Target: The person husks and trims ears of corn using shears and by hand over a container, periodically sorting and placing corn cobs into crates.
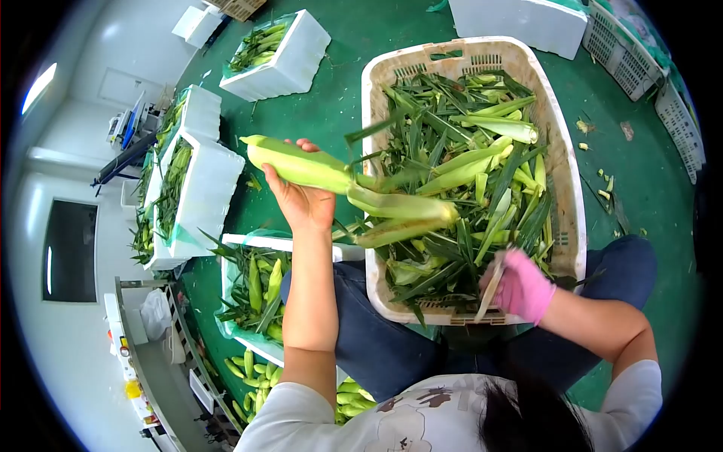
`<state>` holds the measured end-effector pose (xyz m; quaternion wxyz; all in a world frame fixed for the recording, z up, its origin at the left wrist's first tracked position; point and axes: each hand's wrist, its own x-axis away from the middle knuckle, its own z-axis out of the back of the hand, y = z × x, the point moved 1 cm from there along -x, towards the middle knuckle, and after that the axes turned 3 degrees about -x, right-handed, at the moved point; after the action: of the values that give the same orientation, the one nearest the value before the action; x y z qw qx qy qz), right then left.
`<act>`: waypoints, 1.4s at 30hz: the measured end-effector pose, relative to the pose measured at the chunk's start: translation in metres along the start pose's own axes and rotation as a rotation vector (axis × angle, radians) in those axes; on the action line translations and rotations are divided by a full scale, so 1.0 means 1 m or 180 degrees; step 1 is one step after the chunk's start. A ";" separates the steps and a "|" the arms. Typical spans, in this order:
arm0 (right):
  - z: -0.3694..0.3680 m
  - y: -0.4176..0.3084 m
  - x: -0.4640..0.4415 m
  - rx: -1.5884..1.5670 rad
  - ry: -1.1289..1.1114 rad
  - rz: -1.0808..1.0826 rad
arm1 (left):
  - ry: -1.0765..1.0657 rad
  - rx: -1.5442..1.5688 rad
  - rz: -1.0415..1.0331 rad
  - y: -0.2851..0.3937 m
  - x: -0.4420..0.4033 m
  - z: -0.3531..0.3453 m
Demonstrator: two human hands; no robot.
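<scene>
We observe the left hand (305, 203) grasping an ear of corn (297, 164) in its pale green husk, thumb on the near side and fingertips showing at the far edge. The ear is raised, well above the floor (346, 38), with its tip directed left, away from the crate (570, 181). At its other end we note husk pieces (403, 205) spread over the crate's left side; whether all are attached we cannot tell.

We find the right hand (523, 286), in a pink glove, clenched around a thin pale object (491, 290) above the crate's near rim. The object is blurred and we cannot identify it.

The crate, white-rimmed with slotted walls, stands in front of the seated person, its near end between the legs (388, 343). We record it as heaped with green leaves (444, 154), husks and cut stalk pieces.

Just beside the left leg we note a white foam box (226, 282) with green plastic lining, holding leafy ears (256, 286). Near that box lie husked-down, light green ears (257, 377). Further foam boxes (305, 56) of corn stand to the left and ahead, and slotted baskets (625, 64) stand at the far right
</scene>
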<state>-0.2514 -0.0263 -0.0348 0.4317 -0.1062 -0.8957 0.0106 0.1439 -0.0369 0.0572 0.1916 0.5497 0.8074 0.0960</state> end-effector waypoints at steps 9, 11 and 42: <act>-0.078 -0.060 0.061 0.2415 -0.0313 0.2299 | 0.0189 -0.3350 0.1202 -0.100 0.040 -0.030; -0.092 -0.078 0.067 0.2119 0.0140 0.2782 | -0.0412 -0.3920 0.1409 -0.119 0.049 -0.040; -0.082 -0.048 0.030 0.3022 -0.0663 0.2430 | 0.0398 -0.1907 0.2171 -0.157 0.081 -0.036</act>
<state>-0.2145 -0.0734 0.0451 0.3079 -0.2139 -0.7295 0.5721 -0.0312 -0.0189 0.0162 0.2506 0.6976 0.5270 0.4158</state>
